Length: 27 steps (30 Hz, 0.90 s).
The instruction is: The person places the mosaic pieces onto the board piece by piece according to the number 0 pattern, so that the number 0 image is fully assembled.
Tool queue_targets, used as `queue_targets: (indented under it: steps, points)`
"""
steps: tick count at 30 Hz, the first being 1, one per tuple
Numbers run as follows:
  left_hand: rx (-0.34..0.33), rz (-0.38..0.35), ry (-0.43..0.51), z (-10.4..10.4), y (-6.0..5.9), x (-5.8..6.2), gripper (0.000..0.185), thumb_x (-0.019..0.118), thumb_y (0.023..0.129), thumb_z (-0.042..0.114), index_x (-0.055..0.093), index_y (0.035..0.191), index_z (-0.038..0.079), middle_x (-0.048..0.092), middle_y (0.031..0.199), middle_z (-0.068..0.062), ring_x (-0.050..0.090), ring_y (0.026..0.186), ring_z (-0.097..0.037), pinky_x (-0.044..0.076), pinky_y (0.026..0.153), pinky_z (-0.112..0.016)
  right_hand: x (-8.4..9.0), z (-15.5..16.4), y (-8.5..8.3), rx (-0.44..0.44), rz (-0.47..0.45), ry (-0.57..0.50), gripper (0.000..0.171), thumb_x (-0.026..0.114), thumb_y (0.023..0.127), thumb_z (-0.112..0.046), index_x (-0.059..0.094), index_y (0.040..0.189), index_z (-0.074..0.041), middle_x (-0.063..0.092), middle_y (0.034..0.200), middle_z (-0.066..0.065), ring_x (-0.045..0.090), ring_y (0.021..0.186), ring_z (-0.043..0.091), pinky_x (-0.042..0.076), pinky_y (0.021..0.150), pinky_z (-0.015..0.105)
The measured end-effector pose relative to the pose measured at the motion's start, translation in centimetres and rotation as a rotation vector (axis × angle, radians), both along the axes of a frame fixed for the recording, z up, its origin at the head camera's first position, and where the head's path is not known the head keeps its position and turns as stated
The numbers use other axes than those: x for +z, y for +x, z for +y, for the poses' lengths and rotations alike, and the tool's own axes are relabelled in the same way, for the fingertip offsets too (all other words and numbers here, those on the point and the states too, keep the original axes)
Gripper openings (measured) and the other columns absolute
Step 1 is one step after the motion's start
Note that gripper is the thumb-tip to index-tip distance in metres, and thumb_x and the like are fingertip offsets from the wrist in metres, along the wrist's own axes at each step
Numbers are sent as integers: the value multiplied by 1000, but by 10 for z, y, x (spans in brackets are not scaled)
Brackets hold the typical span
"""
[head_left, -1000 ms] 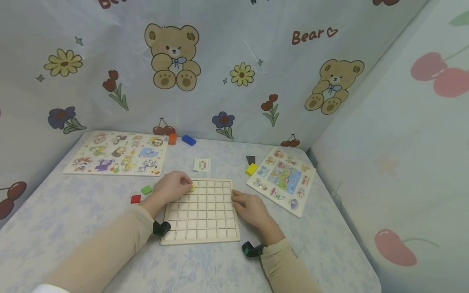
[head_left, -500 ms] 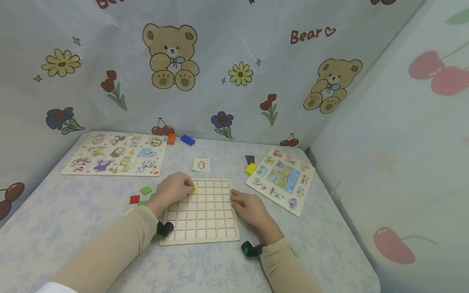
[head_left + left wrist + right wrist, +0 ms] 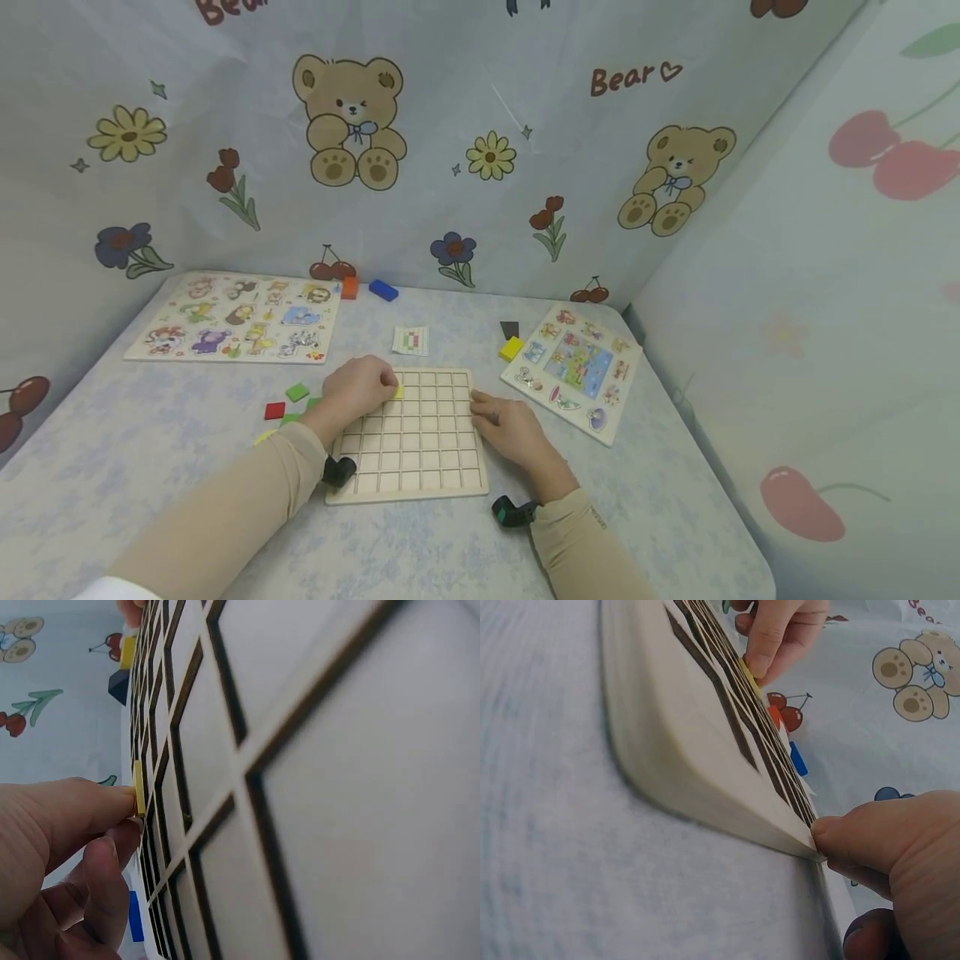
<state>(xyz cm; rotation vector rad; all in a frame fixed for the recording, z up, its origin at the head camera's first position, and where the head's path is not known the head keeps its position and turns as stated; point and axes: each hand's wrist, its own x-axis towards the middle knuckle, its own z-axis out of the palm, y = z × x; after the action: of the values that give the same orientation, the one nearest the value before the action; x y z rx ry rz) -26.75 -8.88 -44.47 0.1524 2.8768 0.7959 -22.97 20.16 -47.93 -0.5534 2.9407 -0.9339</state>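
Around the middle of the head view lies a flat wooden board (image 3: pixel 431 439) with lots of little squares on it. At its top left part is the left hand (image 3: pixel 360 387). Its thumb and finger pinch a small yellow tile (image 3: pixel 399 392), up near the top edge of the board. The left wrist view shows the tile from the side, thin and flat, close up to the board. I can't tell if it is down inside a square.

At the right edge of the board is the right hand (image 3: pixel 513 427). Its thumb and finger touch that edge. The fingers look loose, not squeezed into a fist.

Left of the board, by the left sleeve (image 3: pixel 240 504), lie a red tile (image 3: pixel 275 411) and a green tile (image 3: pixel 297 391). More green pieces (image 3: pixel 290 418) and a yellow piece (image 3: pixel 265 436) peek out past the arm, partly hidden.

Above the board is a little paper card (image 3: pixel 411 340) with coloured squares. Higher up are an orange block (image 3: pixel 349 288) and a blue block (image 3: pixel 384 290). At the left side, a big animal puzzle (image 3: pixel 168 315) lies just beside the orange block. Right of the card, a yellow block (image 3: pixel 511 349) sits by a dark block (image 3: pixel 510 330), next to a crooked picture puzzle (image 3: pixel 582 417). Across the top hangs a pale cloth (image 3: pixel 450 83) with bears, flowers and cherries.
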Motion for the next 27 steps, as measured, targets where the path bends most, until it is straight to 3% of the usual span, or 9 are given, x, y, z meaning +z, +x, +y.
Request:
queue_targets:
  steps: [4, 7, 12, 15, 20, 27]
  points:
    - [-4, 23, 30, -5, 5, 2, 15, 70, 95, 30, 79, 104, 24, 75, 107, 1, 66, 90, -20, 51, 74, -43, -2, 1, 0, -6, 3, 5, 31, 67, 101, -23, 72, 130, -12, 58, 148, -3, 55, 138, 23, 43, 113, 45]
    - [18, 54, 80, -20, 11, 12, 26, 67, 98, 34, 76, 117, 20, 73, 118, -4, 67, 105, -26, 52, 81, -47, -2, 1, 0, 0, 7, 2, 31, 67, 101, -23, 72, 130, -11, 58, 148, -2, 55, 138, 24, 44, 113, 45]
    - [89, 109, 161, -67, 26, 32, 37, 64, 101, 40, 69, 129, 17, 69, 125, -12, 62, 115, -34, 51, 84, -48, 1, 1, 0, -1, -2, 8, 32, 66, 101, -23, 72, 130, -11, 58, 148, -1, 55, 138, 24, 43, 113, 46]
    - [136, 109, 181, -99, 40, 36, 40, 65, 100, 40, 67, 131, 15, 67, 126, -17, 60, 112, -36, 52, 82, -47, 3, 0, 1, -5, -6, 17, 32, 67, 101, -24, 72, 129, -11, 58, 148, -2, 55, 138, 24, 43, 113, 46]
    - [180, 103, 181, -142, 59, 23, 45, 69, 98, 36, 65, 134, 9, 66, 124, -22, 57, 111, -39, 53, 81, -48, 6, -1, 0, -1, 9, 24, 32, 67, 101, -24, 72, 129, -11, 59, 148, -1, 56, 137, 25, 44, 113, 46]
    - [198, 72, 245, -177, 68, -20, 51, 68, 98, 45, 65, 133, 9, 67, 128, -19, 63, 109, -37, 54, 77, -39, 4, -2, -1, -24, -18, 21, 32, 67, 100, -24, 72, 130, -12, 58, 148, -2, 55, 138, 24, 43, 113, 46]
